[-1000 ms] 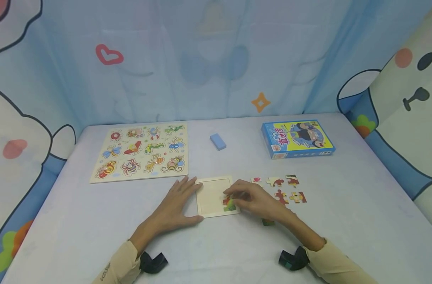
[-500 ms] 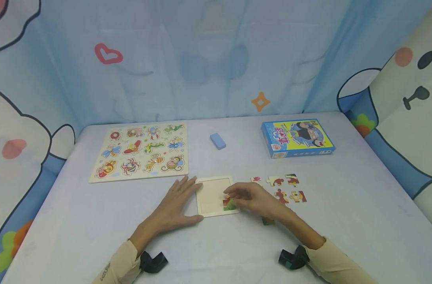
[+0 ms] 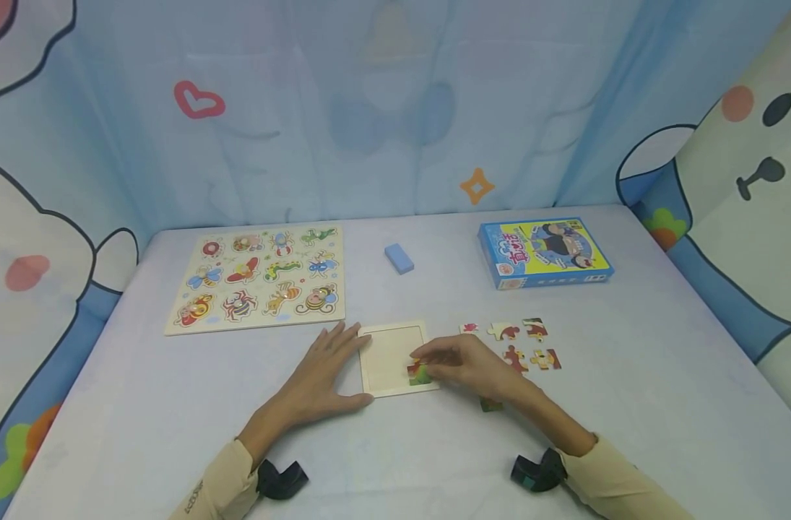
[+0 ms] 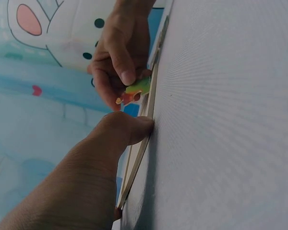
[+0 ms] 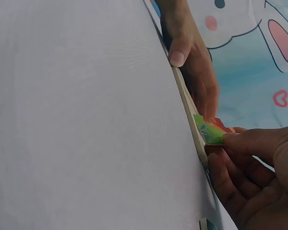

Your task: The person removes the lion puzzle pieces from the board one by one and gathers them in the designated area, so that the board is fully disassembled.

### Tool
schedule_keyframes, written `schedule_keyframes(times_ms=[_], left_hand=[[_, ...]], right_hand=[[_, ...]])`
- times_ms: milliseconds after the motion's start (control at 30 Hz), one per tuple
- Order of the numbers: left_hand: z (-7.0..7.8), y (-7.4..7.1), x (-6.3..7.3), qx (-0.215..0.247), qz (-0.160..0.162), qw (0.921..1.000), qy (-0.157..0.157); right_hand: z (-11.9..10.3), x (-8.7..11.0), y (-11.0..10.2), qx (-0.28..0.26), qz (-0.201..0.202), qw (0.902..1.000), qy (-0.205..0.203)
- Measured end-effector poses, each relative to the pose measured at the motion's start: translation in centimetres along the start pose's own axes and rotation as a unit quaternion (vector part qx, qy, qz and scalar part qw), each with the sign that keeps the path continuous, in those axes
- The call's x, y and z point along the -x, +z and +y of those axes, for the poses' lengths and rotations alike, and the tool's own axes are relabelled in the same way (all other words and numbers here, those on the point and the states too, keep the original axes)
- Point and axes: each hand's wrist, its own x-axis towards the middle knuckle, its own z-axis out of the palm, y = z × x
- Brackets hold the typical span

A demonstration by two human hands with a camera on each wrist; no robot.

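Observation:
A small wooden puzzle tray (image 3: 388, 361) lies flat on the white table. My left hand (image 3: 323, 375) rests at its left side with fingers spread, the thumb touching the near left corner and fingertips at the far left corner. My right hand (image 3: 463, 365) pinches a green and red jigsaw piece (image 5: 212, 132) between thumb and fingers over the tray's near right corner. In the left wrist view the same jigsaw piece (image 4: 136, 92) is tilted, its lower edge right at the tray rim. Several loose jigsaw pieces (image 3: 515, 359) lie right of the tray, partly hidden by my right hand.
An insect peg puzzle board (image 3: 265, 278) lies at the back left. A blue block (image 3: 399, 258) stands behind the tray, and a blue and yellow box (image 3: 546, 254) is at the back right. A printed curtain (image 3: 382, 144) hangs behind the table.
The right hand has shifted slightly, and its fingers have closed up a little around the jigsaw piece. The left hand and the tray stay in place.

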Motion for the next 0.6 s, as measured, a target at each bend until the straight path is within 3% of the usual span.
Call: schedule_keyframes(times_ms=[267, 600], left_hand=[[0.1, -0.1, 0.0, -0.006, -0.001, 1.0000, -0.001], [0.1, 0.0, 0.0, 0.001, 0.001, 1.0000, 0.002]], right_hand=[[0.1, 0.0, 0.1, 0.011, 0.011, 0.9999, 0.000], [0.3, 0.3, -1.1, -0.039, 0.025, 0.9989, 0.005]])
